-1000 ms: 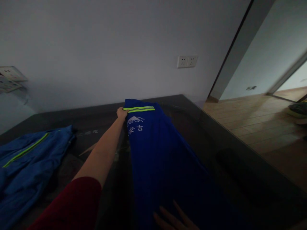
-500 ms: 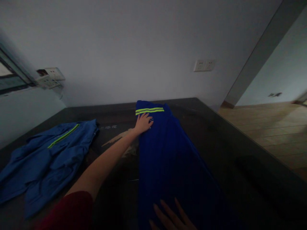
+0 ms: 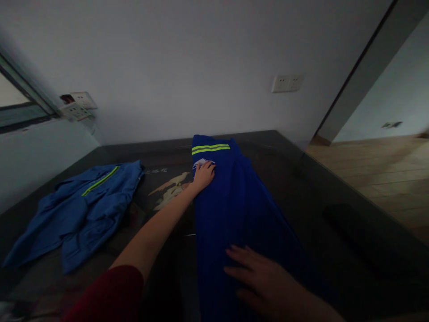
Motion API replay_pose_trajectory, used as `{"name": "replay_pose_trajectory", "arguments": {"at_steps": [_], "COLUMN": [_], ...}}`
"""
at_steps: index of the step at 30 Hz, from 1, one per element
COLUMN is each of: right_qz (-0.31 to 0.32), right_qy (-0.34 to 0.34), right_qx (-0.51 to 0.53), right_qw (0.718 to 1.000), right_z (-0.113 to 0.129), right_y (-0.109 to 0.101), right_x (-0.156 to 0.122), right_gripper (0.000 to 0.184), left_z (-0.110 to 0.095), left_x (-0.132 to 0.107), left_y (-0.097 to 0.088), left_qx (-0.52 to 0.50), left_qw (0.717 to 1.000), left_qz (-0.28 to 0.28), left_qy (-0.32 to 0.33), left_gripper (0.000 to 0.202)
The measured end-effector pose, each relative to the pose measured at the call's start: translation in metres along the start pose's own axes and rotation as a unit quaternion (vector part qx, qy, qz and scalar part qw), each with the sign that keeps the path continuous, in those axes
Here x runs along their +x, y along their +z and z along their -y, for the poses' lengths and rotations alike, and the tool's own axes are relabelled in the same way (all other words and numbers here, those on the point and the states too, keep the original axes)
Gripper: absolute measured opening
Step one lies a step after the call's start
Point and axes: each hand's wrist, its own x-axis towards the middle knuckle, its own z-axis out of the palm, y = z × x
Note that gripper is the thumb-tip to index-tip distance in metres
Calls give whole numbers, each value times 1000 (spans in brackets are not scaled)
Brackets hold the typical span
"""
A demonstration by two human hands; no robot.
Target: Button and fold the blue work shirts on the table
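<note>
A long, folded, deep-blue work garment lies lengthwise on the dark table, a yellow-green reflective band across its far end. Just below that band, my left hand rests on the cloth beside a white print, which it partly covers. Its fingers are stretched out. Closer to me, over the lower part of the same garment, is my right hand, slightly blurred, with its fingers apart. Whether the right hand touches the cloth I cannot tell.
A lighter blue garment with a similar stripe lies at the left of the table. A dark oblong object is on the right. The wall with sockets rises behind the table's far edge.
My right hand has come further into view, moving up along the garment. My left hand has slid slightly toward me, showing the white print. The camera view has shifted a little.
</note>
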Motion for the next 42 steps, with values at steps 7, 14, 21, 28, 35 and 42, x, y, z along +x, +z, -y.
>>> {"name": "replay_pose_trajectory", "arguments": {"at_steps": [7,14,21,28,35,42], "right_qz": [-222,-196,-180,-177,-244,-154], "right_qy": [92,338,364,353,218,174], "right_qx": [-35,-108,-133,-160,-162,-114], "right_qw": [970,914,904,905,931,966], "right_z": [-85,-203,-263,-272,-241,-222], "right_y": [-98,-41,-13,-12,-16,-12], "right_x": [102,208,188,185,187,200], "right_gripper": [39,55,64,65,49,48], "left_z": [-36,-40,-36,-37,-5,68], "left_x": [-22,-34,-31,-43,0,96], "left_y": [6,12,11,7,2,14], "left_qx": [6,31,21,7,0,30], "left_qw": [1000,999,999,999,1000,990], "left_qz": [-7,-27,-24,1,-3,31], "left_qy": [0,8,32,50,-21,-132], "left_gripper": [49,49,50,52,48,58]}}
